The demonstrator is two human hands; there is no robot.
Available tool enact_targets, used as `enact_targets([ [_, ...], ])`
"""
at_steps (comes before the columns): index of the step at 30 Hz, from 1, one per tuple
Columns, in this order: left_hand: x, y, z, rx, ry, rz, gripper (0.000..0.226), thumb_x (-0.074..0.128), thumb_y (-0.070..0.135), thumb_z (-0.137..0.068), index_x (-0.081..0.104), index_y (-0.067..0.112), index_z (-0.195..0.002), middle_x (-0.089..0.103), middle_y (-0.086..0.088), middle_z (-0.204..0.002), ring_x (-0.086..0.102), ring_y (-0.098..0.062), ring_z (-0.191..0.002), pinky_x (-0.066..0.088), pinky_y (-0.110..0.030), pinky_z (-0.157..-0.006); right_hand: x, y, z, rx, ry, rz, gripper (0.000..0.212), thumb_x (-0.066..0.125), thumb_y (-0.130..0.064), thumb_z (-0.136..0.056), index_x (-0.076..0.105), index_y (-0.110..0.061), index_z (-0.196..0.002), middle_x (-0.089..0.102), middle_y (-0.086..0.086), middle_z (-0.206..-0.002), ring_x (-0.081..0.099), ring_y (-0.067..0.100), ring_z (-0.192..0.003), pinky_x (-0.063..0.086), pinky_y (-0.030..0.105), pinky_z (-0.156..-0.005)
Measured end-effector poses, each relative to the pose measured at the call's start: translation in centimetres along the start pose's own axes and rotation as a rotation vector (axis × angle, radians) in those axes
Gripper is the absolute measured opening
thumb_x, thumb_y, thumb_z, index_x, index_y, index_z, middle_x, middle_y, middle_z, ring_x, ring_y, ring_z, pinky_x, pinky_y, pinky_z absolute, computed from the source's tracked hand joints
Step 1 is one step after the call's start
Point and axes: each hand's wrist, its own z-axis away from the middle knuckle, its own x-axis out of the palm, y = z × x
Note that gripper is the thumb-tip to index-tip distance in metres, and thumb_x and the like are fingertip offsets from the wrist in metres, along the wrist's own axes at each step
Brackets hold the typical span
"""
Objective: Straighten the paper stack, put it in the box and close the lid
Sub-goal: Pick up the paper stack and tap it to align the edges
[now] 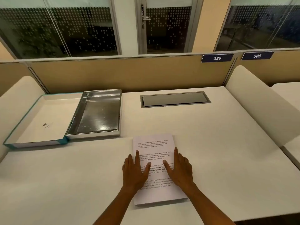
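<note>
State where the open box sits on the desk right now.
In the head view, the open box sits at the desk's far left, beyond and left of the paper stack, its lid lying open on its left.

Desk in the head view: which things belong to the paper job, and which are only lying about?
For the job:
- paper stack, under the left hand and right hand
- open silver box
- lid, lying beside the box

Only there:
- cable hatch in the desk
- number signs 385 and 386
</note>
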Motion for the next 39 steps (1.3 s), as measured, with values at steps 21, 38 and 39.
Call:
enact_targets([
  [21, -3.4, 4.6, -3.2, -0.665, 0.05, 0.792, 0.066, 0.05, 0.057, -0.089, 0.036, 0.007, -0.129, 0.056, -0.023, -0.123, 0.059, -0.04, -0.108, 0.052, -0.054, -0.094, -2.5, -1.1, -4.9, 0.477, -0.079, -0.432, 0.057, 0.047, -0.049, -0.092, 0.058, 0.002, -0.113, 0.063, 0.013, -0.099, 0.062, 0.028, -0.09, 0.054, 0.038, -0.084],
  [38, -4.0, 4.2, -3.2, -0.618, -0.095, 0.981, 0.038, 0.063, 0.018, -0.088, 0.046, 0.006, -0.12, 0.062, -0.015, -0.108, 0.064, -0.027, -0.08, 0.054, -0.033, -0.054, -3.1, -1.5, -5.2, 0.514, -0.177, -0.725, 0.044, 0.051, -0.047, -0.089, 0.055, -0.01, -0.113, 0.061, 0.003, -0.096, 0.06, 0.02, -0.085, 0.048, 0.03, -0.069],
  [39, -3.9, 4.0, -3.1, -0.603, -0.086, 0.949, 0.035, 0.06, 0.014, -0.088, 0.046, 0.006, -0.119, 0.061, -0.014, -0.107, 0.063, -0.025, -0.077, 0.051, -0.031, -0.051, -3.0, -1.4, -5.1, 0.507, -0.17, -0.738, 0.039, 0.052, -0.044, -0.089, 0.056, -0.011, -0.109, 0.06, 0.0, -0.091, 0.058, 0.016, -0.08, 0.046, 0.028, -0.064],
])
